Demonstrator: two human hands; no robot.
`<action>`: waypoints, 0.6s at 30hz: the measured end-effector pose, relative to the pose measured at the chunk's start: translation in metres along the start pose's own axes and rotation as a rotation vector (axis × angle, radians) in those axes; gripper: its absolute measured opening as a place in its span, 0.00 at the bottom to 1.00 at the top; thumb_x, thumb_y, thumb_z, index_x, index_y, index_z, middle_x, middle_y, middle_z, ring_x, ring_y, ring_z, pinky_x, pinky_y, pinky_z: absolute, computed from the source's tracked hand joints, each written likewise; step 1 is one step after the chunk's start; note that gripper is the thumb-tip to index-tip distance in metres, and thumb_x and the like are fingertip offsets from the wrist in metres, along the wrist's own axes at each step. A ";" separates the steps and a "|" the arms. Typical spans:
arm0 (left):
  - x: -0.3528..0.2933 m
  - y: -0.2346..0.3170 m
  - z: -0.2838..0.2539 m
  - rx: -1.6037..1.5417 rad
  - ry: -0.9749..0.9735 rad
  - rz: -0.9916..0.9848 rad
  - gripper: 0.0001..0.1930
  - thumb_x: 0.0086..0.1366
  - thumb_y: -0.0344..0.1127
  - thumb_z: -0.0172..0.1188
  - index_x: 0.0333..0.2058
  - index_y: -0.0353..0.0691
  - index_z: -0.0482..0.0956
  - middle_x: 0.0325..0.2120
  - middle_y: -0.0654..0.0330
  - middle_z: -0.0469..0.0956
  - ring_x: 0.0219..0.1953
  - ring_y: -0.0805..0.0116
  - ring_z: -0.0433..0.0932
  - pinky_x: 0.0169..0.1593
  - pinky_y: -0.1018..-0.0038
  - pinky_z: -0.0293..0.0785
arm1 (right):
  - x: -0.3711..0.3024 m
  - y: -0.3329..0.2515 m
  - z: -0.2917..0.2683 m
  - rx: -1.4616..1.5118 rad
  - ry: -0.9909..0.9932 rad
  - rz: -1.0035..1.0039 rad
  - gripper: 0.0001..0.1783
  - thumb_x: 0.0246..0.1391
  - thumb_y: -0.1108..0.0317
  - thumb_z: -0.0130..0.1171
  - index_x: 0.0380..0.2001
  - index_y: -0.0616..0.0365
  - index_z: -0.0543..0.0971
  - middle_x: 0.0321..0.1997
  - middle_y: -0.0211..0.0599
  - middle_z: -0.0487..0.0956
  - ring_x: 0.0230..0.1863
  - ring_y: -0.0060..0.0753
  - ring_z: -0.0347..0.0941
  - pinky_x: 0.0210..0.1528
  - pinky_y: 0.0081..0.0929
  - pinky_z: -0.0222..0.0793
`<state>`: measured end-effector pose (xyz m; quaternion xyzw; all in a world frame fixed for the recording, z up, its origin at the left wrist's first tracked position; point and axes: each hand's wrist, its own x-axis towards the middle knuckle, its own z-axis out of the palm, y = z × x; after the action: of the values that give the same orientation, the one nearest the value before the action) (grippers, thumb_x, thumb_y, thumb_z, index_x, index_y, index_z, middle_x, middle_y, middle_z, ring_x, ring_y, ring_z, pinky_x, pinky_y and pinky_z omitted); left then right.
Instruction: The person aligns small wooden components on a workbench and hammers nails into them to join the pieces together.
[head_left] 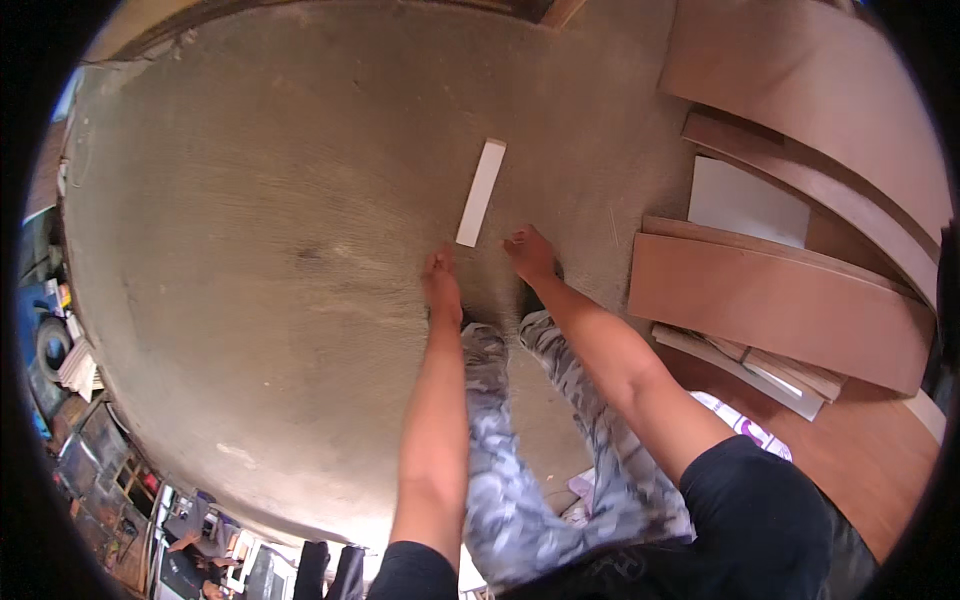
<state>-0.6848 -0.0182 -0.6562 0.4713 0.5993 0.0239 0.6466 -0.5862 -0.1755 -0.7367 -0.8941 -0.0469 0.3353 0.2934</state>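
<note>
A narrow white strip [482, 193], like a cut piece of board, lies on the grey concrete floor in front of me, slanting slightly to the right at its far end. My left hand [442, 285] is just below the strip's near end, to its left, with fingers loosely extended and nothing in them. To the right of that same end is my right hand [530, 255], its fingers loosely bent and apart, also holding nothing. Neither hand touches the strip. Both arms reach forward over my camouflage trousers [500, 420].
Brown boards [775, 300] lie stacked along the right, with a white panel [745, 200] among them. At the left edge are a tyre [53, 347] and assorted clutter. Another person [185, 572] is at the lower left. A wooden edge [300, 8] runs along the top.
</note>
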 end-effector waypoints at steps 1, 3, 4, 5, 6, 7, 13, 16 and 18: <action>0.034 -0.022 0.020 0.009 -0.036 -0.014 0.25 0.81 0.44 0.50 0.63 0.28 0.75 0.60 0.47 0.79 0.67 0.56 0.74 0.70 0.61 0.69 | 0.029 0.023 0.015 -0.168 0.007 -0.011 0.30 0.54 0.49 0.77 0.49 0.60 0.81 0.46 0.46 0.87 0.49 0.43 0.86 0.53 0.41 0.79; 0.091 -0.070 0.101 0.024 -0.199 -0.059 0.27 0.81 0.47 0.49 0.65 0.29 0.74 0.61 0.47 0.78 0.68 0.56 0.73 0.70 0.61 0.67 | 0.096 0.113 0.021 -0.474 0.170 -0.117 0.32 0.52 0.45 0.76 0.49 0.59 0.80 0.49 0.48 0.85 0.54 0.49 0.82 0.56 0.47 0.76; 0.113 -0.087 0.115 0.044 -0.233 -0.074 0.28 0.81 0.48 0.48 0.66 0.30 0.74 0.62 0.47 0.77 0.68 0.56 0.73 0.70 0.61 0.67 | 0.115 0.124 0.035 -0.359 0.240 -0.089 0.32 0.52 0.46 0.76 0.50 0.59 0.80 0.50 0.49 0.85 0.55 0.51 0.81 0.57 0.48 0.75; 0.133 -0.094 0.101 0.087 -0.214 -0.075 0.29 0.81 0.50 0.47 0.66 0.31 0.73 0.63 0.47 0.77 0.68 0.55 0.72 0.70 0.61 0.66 | 0.122 0.103 0.065 -0.200 0.278 -0.085 0.33 0.52 0.46 0.77 0.50 0.59 0.80 0.51 0.50 0.84 0.57 0.53 0.79 0.57 0.50 0.74; 0.151 -0.104 0.086 0.130 -0.204 -0.079 0.30 0.81 0.51 0.47 0.67 0.32 0.72 0.63 0.47 0.76 0.69 0.55 0.71 0.71 0.62 0.66 | 0.125 0.083 0.090 -0.182 0.246 -0.088 0.33 0.52 0.46 0.77 0.50 0.59 0.80 0.51 0.50 0.84 0.57 0.53 0.79 0.57 0.50 0.74; 0.164 -0.121 0.070 0.172 -0.189 -0.092 0.31 0.81 0.53 0.46 0.68 0.33 0.72 0.64 0.47 0.75 0.69 0.55 0.71 0.71 0.62 0.65 | 0.121 0.062 0.111 -0.086 0.253 -0.064 0.34 0.52 0.46 0.77 0.51 0.60 0.80 0.50 0.51 0.83 0.57 0.56 0.78 0.57 0.51 0.73; 0.161 -0.173 0.077 0.302 -0.298 -0.114 0.36 0.81 0.62 0.41 0.72 0.38 0.68 0.67 0.48 0.72 0.70 0.55 0.68 0.72 0.62 0.61 | 0.138 0.032 0.118 -0.059 0.202 0.279 0.34 0.53 0.49 0.77 0.53 0.64 0.80 0.48 0.55 0.82 0.55 0.61 0.78 0.56 0.52 0.73; 0.133 -0.159 0.097 0.007 -0.346 -0.243 0.34 0.81 0.61 0.43 0.69 0.39 0.73 0.60 0.54 0.77 0.64 0.59 0.73 0.68 0.63 0.64 | 0.145 0.040 0.088 -0.210 0.014 0.118 0.29 0.57 0.50 0.74 0.50 0.64 0.82 0.46 0.55 0.82 0.54 0.60 0.78 0.56 0.51 0.74; 0.116 -0.149 0.086 -0.124 -0.324 -0.233 0.32 0.81 0.60 0.44 0.68 0.40 0.74 0.58 0.57 0.79 0.62 0.61 0.75 0.67 0.63 0.65 | 0.127 0.029 0.072 -0.258 -0.057 -0.160 0.25 0.60 0.50 0.71 0.43 0.64 0.83 0.42 0.56 0.81 0.50 0.61 0.77 0.54 0.52 0.73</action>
<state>-0.6634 -0.0820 -0.8527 0.3556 0.5354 -0.0904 0.7607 -0.5370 -0.1285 -0.8687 -0.9079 -0.1690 0.3274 0.2001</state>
